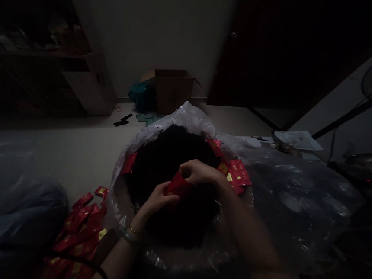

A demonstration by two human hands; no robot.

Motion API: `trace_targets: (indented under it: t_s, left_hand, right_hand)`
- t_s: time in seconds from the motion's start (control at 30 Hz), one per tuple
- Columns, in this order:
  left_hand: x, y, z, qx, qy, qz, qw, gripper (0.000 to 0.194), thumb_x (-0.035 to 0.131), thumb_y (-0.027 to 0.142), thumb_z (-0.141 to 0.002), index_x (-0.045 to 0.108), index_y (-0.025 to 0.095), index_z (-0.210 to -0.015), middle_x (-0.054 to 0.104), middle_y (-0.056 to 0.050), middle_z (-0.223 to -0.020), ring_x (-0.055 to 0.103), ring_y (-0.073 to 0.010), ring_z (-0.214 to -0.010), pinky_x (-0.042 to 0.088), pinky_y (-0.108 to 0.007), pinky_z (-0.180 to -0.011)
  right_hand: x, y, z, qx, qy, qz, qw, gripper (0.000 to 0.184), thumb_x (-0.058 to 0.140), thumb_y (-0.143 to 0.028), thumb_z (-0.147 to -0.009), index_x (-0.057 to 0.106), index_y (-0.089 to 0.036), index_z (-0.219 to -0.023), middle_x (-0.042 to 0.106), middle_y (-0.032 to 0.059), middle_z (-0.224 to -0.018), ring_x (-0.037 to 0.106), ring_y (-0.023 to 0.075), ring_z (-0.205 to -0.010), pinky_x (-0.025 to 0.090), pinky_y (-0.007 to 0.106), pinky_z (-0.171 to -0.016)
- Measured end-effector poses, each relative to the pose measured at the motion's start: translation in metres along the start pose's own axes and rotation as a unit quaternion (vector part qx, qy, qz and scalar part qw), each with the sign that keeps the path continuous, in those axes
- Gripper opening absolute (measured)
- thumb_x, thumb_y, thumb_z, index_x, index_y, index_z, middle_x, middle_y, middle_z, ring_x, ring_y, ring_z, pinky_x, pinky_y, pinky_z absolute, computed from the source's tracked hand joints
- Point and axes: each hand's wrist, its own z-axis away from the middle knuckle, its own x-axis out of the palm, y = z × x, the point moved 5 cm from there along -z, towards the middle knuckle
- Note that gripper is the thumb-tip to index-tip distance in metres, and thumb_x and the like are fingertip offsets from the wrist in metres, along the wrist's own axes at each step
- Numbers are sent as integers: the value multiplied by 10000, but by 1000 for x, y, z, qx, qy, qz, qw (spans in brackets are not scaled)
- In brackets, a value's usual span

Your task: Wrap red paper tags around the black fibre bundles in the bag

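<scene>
My left hand (pixel 161 197) is wrapped around a small red packet (pixel 178 185), which is tilted over a heap of dark loose leaves (pixel 169 146), perhaps tea. At the packet's upper end is my right hand (pixel 198 172), its fingers curled closed. What those fingers hold, if anything, is hidden. The leaves fill a round container lined with a clear plastic bag (pixel 188 113). Flat red packets (pixel 239 172) lie on the heap's right edge, and another red packet (pixel 128 163) rests at its left edge.
Many red packets (pixel 83 221) with gold marks are piled at the lower left, beside a dark plastic-covered bundle (pixel 20 207). Clear plastic sheeting (pixel 298 201) spreads on the right. An open cardboard box (pixel 173 90) stands by the wall. The room is dim.
</scene>
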Motion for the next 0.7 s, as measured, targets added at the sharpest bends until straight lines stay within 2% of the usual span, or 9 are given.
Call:
trace_targets:
  t_s: [0.17,0.23,0.33,0.43,0.53,0.6,0.7]
  left_hand:
    - [-6,-3,-1,0,45,1,999,419,767,306,-549,660,120,-908,662,-9,-754,568,-145,-654,443,-233,-610]
    - [-8,-5,-2,-3,58,17,998,438,772,311,-546,662,120,-924,680,-18,-774,588,-155,-667,460,-245,-620]
    - [-10,-6,-4,-6,82,32,996,444,765,300,-556,664,121,-950,697,-28,-786,613,-174,-688,485,-269,-641]
    - [-13,-4,-5,10,104,36,994,422,758,287,-567,672,128,-948,708,-32,-807,626,-191,-733,496,-289,-691]
    - [-15,-4,-5,20,112,32,993,408,753,290,-581,672,129,-947,706,-27,-818,625,-192,-751,488,-284,-710]
    - [-15,-3,-4,23,111,19,993,387,735,311,-610,667,123,-942,698,-24,-803,620,-190,-741,482,-275,-690]
    - [-14,-3,-3,35,112,-23,993,329,686,329,-658,657,118,-910,679,-22,-768,611,-188,-728,476,-274,-674]
  right_hand:
    - [-6,-2,-4,-17,95,48,994,138,578,-69,-637,614,-154,-741,598,-28,-655,527,92,-594,368,175,-515]
    - [-9,1,-8,-17,155,24,987,162,570,-57,-638,606,-159,-758,599,-31,-658,546,99,-610,390,185,-539]
    - [-14,13,-12,27,230,-63,971,216,536,-66,-691,596,-165,-874,606,-28,-674,576,108,-589,435,209,-552]
    - [-15,13,-10,20,256,-87,963,250,524,-113,-773,591,-173,-1006,646,15,-833,608,124,-676,481,255,-633]
    - [-10,-7,-3,-74,247,-24,966,198,576,-202,-818,632,-197,-1008,621,48,-1022,576,151,-915,462,302,-808]
    - [-3,-19,1,-110,229,29,967,176,660,-285,-781,668,-206,-939,605,47,-1005,525,171,-980,430,323,-871]
    - [6,-25,-1,-76,255,95,959,221,749,-375,-690,677,-183,-773,590,45,-865,491,185,-917,427,313,-828]
